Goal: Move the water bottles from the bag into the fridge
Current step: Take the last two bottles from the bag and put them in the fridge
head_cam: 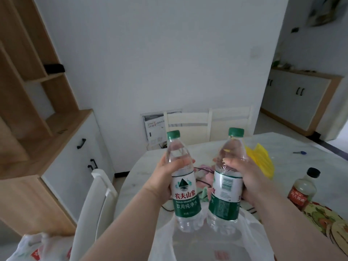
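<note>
Nearest the camera, a white plastic bag (211, 245) is sitting open on the table edge, w/ both forearms reaching over it. A second white bag w/ red print (35, 249) is lying bottom left, just beside a white chair (98, 200).

Left hand (165, 178) is wrapping around the left water bottle (183, 183), fingers closed on its clear upper part, thumb across the front; green-and-white label w/ red characters is facing the camera. Right hand (244, 179) is gripping the right water bottle (226, 181) the same way, barcode side showing. Both bottles are being held upright, slightly tilted toward each other, green caps on, bases hanging just above the bag's opening, not touching it as far as can be seen.

Right of the right arm, a dark-capped bottle w/ red label (303, 187) is standing on the marble-look table (293, 166), near a floral mat (327, 221). Behind the hands, pinkish cloth (203, 171) and something yellow (261, 157) are lying on the table; a small blue item (300, 152) is resting farther right.

Beyond, two cream chair backs (209, 125) are standing against the white wall. Wooden shelving w/ white cupboard (56, 132) is at left, another cabinet (297, 98) far right.
</note>
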